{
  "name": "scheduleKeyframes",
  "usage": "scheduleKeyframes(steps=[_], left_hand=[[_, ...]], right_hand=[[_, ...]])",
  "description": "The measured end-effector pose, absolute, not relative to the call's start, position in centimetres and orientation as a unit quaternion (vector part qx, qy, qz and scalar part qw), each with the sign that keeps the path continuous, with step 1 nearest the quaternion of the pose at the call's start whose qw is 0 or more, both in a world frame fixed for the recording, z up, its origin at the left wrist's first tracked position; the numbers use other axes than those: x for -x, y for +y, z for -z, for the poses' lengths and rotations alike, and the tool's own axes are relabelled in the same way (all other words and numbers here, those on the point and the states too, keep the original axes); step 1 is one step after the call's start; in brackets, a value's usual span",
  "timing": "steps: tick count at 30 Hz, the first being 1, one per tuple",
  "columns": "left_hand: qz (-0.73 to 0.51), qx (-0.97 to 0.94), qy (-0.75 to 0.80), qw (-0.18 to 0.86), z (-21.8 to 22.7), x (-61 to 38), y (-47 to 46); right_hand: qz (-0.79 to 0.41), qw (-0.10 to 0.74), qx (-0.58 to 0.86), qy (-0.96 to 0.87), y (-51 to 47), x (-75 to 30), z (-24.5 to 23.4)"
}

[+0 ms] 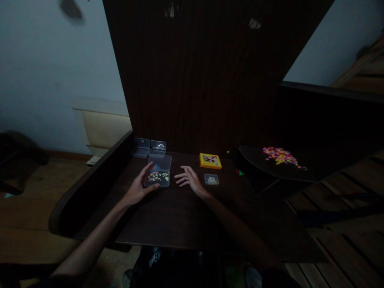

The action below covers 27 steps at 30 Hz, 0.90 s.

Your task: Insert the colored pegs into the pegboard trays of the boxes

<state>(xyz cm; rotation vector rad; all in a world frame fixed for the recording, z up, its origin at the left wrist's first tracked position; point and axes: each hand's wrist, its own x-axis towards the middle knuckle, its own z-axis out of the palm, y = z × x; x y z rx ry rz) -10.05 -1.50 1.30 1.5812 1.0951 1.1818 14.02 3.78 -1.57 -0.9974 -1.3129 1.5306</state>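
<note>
"What's the clear, hinged plastic box (166,184) holding?"
"Pale, irregular bits (165,175). It's lying left on the table (168,220); the left hand's (138,189) wide grip is spanning it, contact unclear."
"The right hand (192,182)?"
"Spreading loosely, gripping nothing."

The hinged boxes (164,162) look like smooth, glossy plastic, the desk (168,220) like smooth wood.

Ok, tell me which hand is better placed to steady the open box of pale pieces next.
Probably the left hand: its spread thumb and fingers reach over the left side of the open box. The right hand is apart from it, to its right.
</note>
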Motion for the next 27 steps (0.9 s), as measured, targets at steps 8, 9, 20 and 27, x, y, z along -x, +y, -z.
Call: scheduleKeyframes(steps=[8,9,20,27], left_hand=[[-0.522,-0.653,0.544,0.078,0.3,15.0,1.0],[-0.514,-0.661,0.544,0.048,0.4,15.4,1.2],[-0.401,-0.769,0.495,-0.055,1.0,16.4,3.6],[-0.341,-0.808,0.478,-0.044,0.9,16.3,3.9]], right_hand=[[-0.607,0.428,0.373,-0.556,3.6,-14.6,4.1],[-0.61,0.425,0.373,-0.556,3.6,-14.7,4.1],[-0.602,0.419,0.362,-0.575,3.4,-14.9,4.3],[-0.605,0.422,0.356,-0.574,3.4,-14.8,3.9]])
